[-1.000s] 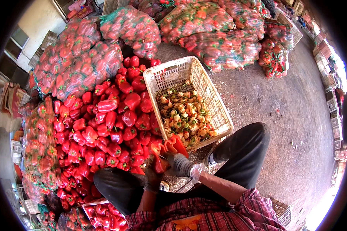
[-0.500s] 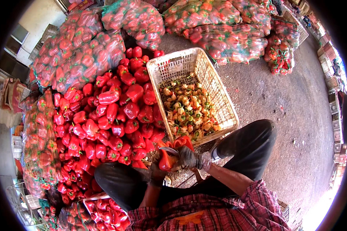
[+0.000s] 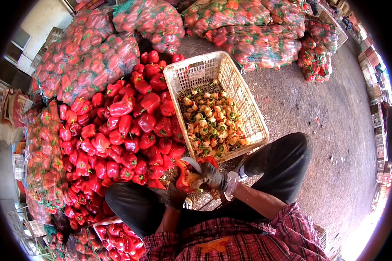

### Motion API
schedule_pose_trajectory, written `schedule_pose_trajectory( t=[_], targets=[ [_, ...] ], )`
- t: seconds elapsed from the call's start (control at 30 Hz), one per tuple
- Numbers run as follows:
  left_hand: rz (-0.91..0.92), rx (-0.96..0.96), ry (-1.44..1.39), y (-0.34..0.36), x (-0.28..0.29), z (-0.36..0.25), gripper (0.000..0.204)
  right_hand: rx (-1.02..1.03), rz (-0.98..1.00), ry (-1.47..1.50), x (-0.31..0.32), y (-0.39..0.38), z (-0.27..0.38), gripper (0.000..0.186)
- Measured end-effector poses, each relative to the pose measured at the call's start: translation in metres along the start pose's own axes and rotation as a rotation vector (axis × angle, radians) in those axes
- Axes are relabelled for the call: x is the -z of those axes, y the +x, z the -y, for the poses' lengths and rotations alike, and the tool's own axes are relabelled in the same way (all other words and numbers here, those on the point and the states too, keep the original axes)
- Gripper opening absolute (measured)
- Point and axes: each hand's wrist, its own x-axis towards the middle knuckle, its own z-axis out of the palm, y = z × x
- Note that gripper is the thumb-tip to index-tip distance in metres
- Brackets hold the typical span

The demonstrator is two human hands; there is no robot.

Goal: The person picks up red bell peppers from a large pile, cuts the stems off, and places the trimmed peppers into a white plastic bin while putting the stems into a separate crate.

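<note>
Two gloved hands meet between the person's knees over a red bell pepper (image 3: 184, 179). The left hand (image 3: 175, 196) grips the pepper from below, fingers closed around it. The right hand (image 3: 212, 176) is closed on a knife (image 3: 192, 164) whose pale blade lies across the pepper's top. Just ahead stands a white plastic basket (image 3: 248, 108) holding cut pepper cores and seeds (image 3: 208, 124). A large heap of red peppers (image 3: 117, 130) lies beside it on the left, with netted sacks of peppers (image 3: 244, 26) farther off.
</note>
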Motion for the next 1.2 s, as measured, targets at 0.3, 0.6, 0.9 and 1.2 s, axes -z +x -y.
schedule_pose_trajectory(
  t=[0.3, 0.6, 0.9, 1.2],
  targets=[
    [-0.038, -0.118, -0.144, -0.002, -0.022, -0.004, 0.059, 0.373, -0.405, 0.409, 0.051, -0.011, 0.041, 0.062],
    [-0.260, -0.179, -0.120, -0.011, 0.005, -0.019, 0.054, -0.110, -0.158, -0.388, 0.094, 0.009, -0.011, 0.033],
    [-0.566, -0.334, 0.631, 0.003, -0.038, -0.005, 0.016, 0.392, -0.650, -0.519, 0.051, -0.001, -0.018, 0.023],
    [-0.126, -0.218, 0.791, -0.025, -0.055, -0.024, 0.037, 0.493, -0.441, -0.447, 0.102, -0.018, -0.022, 0.020]
  ],
)
